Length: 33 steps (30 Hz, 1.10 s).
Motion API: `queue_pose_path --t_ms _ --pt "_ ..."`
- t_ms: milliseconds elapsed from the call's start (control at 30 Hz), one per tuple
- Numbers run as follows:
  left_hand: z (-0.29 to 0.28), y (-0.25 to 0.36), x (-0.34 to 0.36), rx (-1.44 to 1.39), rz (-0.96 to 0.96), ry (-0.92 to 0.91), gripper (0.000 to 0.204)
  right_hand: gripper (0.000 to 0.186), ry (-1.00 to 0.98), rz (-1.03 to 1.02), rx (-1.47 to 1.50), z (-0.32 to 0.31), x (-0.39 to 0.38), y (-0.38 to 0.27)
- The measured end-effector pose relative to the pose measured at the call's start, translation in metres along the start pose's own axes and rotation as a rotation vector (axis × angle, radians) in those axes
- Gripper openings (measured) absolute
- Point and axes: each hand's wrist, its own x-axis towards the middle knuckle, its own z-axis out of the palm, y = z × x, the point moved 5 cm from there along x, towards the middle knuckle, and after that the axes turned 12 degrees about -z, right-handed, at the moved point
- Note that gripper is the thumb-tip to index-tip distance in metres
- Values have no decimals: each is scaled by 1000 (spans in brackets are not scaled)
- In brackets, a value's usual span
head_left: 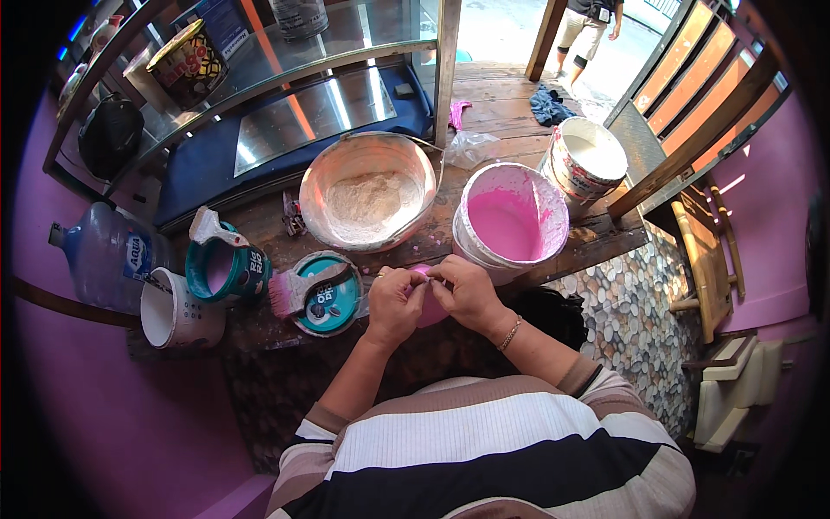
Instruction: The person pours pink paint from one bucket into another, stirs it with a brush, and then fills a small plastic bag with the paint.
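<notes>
Over the wooden bench edge, my left hand (pixel 398 298) and my right hand (pixel 458 294) pinch the top of a small pink plastic bag or film (pixel 428 313) between their fingertips, partly hidden behind them. Just beyond stand a white bucket of pink paint (pixel 510 229) and a wide pale bucket of beige powder (pixel 354 203). Left of my hands, a brush with pink-stained bristles (pixel 290 294) lies across a teal lid (pixel 333 310). Farther left are a teal tub (pixel 211 265) with another brush (pixel 212 227) on it and a white container (pixel 156 316).
A large water bottle (pixel 104 251) stands left. Behind are a glass shelf unit (pixel 307 121) with tins, a white pail (pixel 584 151), a dark cloth (pixel 549 104) and crumpled plastic (pixel 471 147). A wooden gate and chair (pixel 705 259) are right. A person's legs (pixel 579 39) show outside the doorway.
</notes>
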Motion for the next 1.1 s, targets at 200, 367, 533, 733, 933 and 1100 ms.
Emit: queue_pose_path --t_ms 200,367,533,733,933,1100 --pt "1 1 3 19 20 -38 6 7 1 -24 -23 3 -5 8" --pt "-1 9 2 58 54 4 5 3 122 -71 -92 0 -8 -1" --pt "1 15 1 69 65 42 5 4 140 -60 -91 -2 -10 -2" --pt "0 7 4 -12 10 -25 6 6 98 50 9 0 -8 8" --pt "-2 5 7 6 9 -84 6 9 93 75 155 5 -8 16" --pt "0 9 4 68 41 -29 4 8 87 78 142 4 -6 15"
